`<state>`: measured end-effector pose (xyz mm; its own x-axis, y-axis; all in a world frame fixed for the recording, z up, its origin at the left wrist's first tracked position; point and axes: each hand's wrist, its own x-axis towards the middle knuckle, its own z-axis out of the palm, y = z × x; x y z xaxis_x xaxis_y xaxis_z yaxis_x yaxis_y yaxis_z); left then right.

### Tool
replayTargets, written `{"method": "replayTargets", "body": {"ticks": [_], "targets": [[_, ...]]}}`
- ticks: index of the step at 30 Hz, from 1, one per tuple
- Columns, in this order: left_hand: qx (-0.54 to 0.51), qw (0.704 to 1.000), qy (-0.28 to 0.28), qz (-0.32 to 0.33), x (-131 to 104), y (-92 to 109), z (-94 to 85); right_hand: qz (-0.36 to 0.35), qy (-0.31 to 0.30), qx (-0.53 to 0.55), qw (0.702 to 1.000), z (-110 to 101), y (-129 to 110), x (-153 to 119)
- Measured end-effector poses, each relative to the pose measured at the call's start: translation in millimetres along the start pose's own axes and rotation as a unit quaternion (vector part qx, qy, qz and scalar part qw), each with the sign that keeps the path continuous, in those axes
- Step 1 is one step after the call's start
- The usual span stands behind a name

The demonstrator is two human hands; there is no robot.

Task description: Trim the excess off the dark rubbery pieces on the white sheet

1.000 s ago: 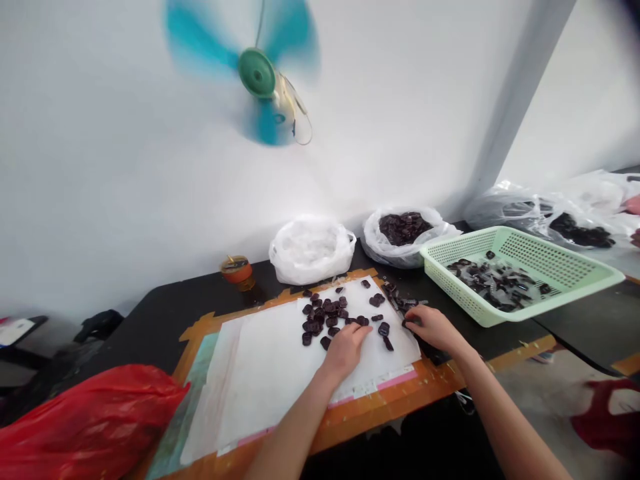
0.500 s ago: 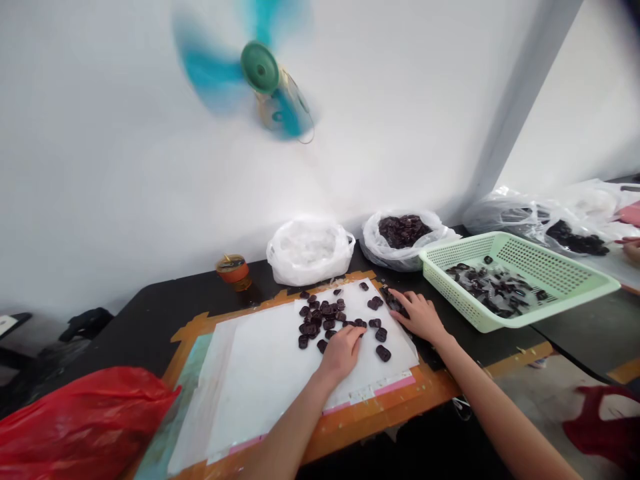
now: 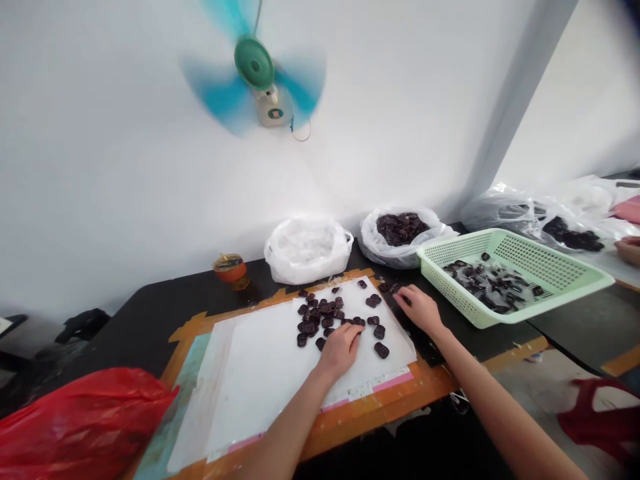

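Note:
My left hand (image 3: 343,348) rests on the white sheet (image 3: 260,380) with its fingers curled together. Its fingertips are beside the dark, rounded plastic-looking pieces (image 3: 325,308), and whatever they grip is hidden. Several of these pieces lie in a loose cluster, while others, such as one dark piece (image 3: 381,350), are spread towards the right edge. My right hand (image 3: 419,310) is over the black tabletop just right of the sheet, its thumb and fingers drawn together. Small dark and clear bits (image 3: 387,287) lie by its fingertips; what is between them is too small to tell.
A pale green basket (image 3: 550,308) holds dark and clear pieces. Behind stand a white bag (image 3: 307,267) with whitish contents and a bag of dark pieces (image 3: 403,230). Left are an orange-banded jar (image 3: 231,272) and a red bag (image 3: 85,427). Another person's hand (image 3: 629,249) shows far right.
My right hand has drawn its spread fingers together and lifted off the dark and clear bits beside the sheet. My left hand has barely moved. The fan's head has turned.

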<state>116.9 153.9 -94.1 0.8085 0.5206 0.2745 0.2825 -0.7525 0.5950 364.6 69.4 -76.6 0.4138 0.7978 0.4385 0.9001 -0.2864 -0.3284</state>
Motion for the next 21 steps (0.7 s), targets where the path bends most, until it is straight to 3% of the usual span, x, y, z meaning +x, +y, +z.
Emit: {"method": "replayTargets", "body": {"ticks": [3, 5, 6, 8, 11, 14, 16, 18, 21], "targets": [[-0.002, 1.0, 0.0, 0.005, 0, 0, -0.5, 0.008, 0.152, 0.028, 0.988, -43, -3, 14], [-0.001, 1.0, 0.0, 0.007, 1, 0, -0.7, 0.043, 0.252, 0.004, 0.967, -75, 7, 25], [0.001, 1.0, 0.0, 0.007, 1, 1, -0.7, 0.074, 0.286, -0.019, 0.955, -89, 16, 29], [0.004, 1.0, 0.0, 0.008, 1, 1, -0.3, 0.147, 0.295, -0.079, 0.941, -107, 34, 34], [0.008, 1.0, 0.001, 0.01, 0, 2, 0.8, 0.185, 0.256, -0.157, 0.936, -106, 49, 27], [0.01, 1.0, 0.0, 0.006, -1, 3, 0.9, 0.116, 0.218, -0.132, 0.96, -78, 35, 8], [0.008, 1.0, -0.002, -0.001, -1, 4, 0.0, 0.01, 0.083, -0.047, 0.995, -52, 16, -8], [0.0, 1.0, 0.001, -0.01, -2, 5, -1.2, -0.064, -0.084, 0.014, 0.994, -27, -1, -24], [-0.023, 0.999, 0.011, -0.024, -2, 4, -1.8, -0.063, -0.197, 0.027, 0.978, -3, -12, -39]]}}
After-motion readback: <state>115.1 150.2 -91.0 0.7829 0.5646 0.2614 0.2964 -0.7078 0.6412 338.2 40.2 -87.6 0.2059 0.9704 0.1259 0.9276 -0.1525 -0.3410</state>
